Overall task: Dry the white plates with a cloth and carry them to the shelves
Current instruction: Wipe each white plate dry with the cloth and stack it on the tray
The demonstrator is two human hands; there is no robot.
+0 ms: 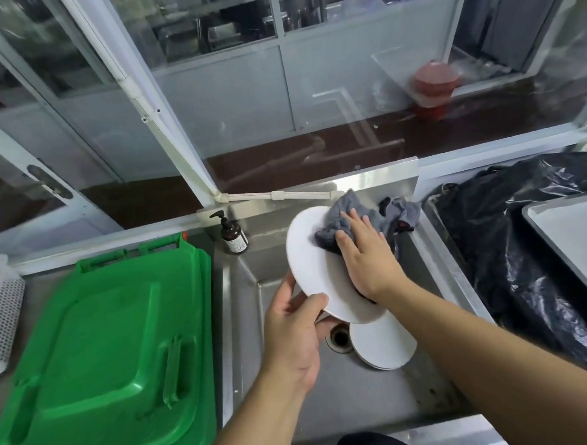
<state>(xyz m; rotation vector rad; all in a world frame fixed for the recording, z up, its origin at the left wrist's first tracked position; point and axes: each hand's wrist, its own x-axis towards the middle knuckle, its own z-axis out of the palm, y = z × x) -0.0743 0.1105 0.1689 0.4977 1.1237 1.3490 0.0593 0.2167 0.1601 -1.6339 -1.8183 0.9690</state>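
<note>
Over the steel sink (245, 293) I hold a white plate (313, 265) tilted. My left hand (293, 334) grips its lower edge, thumb on top. My right hand (365, 252) lies flat on a grey cloth (339, 220) and presses it against the plate's upper right face. Part of the cloth trails off to the right over the sink's back corner. A short stack of white plates (383, 347) lies on the sink floor beside the drain (340, 337), partly hidden under the held plate.
A green bin lid (105, 351) covers the counter to the left. A brown pump bottle (233, 237) stands at the sink's back left corner. A black plastic bag (511, 245) and a white tray (572, 241) are on the right. Glass windows rise behind.
</note>
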